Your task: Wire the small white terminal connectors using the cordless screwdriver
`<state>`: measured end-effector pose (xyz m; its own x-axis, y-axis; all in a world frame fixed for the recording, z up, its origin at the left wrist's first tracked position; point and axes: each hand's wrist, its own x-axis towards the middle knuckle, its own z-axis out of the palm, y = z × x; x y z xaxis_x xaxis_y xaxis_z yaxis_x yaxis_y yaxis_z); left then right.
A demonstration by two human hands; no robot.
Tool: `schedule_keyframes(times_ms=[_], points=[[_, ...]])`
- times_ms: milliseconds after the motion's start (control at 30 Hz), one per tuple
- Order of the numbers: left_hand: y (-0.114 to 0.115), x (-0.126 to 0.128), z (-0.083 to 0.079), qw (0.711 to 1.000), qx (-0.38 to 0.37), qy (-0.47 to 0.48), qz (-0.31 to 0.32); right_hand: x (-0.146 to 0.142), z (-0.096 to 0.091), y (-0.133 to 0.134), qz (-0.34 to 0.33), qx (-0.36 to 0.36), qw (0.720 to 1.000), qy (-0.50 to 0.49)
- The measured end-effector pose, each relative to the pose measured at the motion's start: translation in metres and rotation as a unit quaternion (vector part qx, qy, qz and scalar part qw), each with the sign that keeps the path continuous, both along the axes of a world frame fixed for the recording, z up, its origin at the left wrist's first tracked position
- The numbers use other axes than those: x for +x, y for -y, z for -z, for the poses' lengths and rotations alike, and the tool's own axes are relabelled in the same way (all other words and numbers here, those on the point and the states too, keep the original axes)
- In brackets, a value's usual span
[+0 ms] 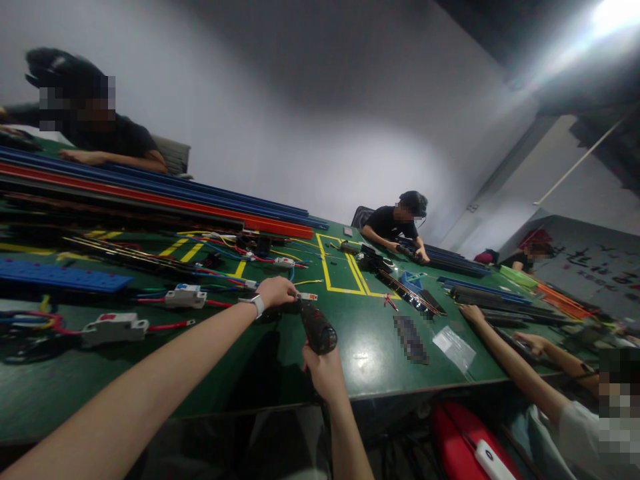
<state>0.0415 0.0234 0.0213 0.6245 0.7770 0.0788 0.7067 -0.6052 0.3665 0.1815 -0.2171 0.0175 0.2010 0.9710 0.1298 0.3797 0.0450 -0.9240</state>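
Observation:
A dark cordless drill [320, 328] is gripped by its handle in my right hand [327, 375], its body angled forward over the green table [250, 383]. My left hand [278, 292], with a white band at the wrist, is closed at the front end of the drill. Whatever its fingers pinch there is hidden. A small white part with an orange mark [309, 297] shows just beyond the drill's tip. Left of my hands lie white circuit breakers [186, 296] with red, blue and yellow wires attached.
Blue and orange rails [285, 225] lie along the far left. A blue power strip [63, 275] sits nearer. Right of the drill are a plastic bag [454, 350], red-handled pliers [391, 302] and a blurred dark slab [411, 339]. A co-worker's arms [520, 357] reach in from the right.

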Motion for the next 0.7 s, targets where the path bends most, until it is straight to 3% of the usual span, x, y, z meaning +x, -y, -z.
schedule_keyframes(times_ms=[700], points=[[0.002,-0.0004,-0.0046,1.0,-0.015,-0.004,-0.01,-0.0015,-0.0039,0.0012,0.008,-0.003,1.0,0.009]])
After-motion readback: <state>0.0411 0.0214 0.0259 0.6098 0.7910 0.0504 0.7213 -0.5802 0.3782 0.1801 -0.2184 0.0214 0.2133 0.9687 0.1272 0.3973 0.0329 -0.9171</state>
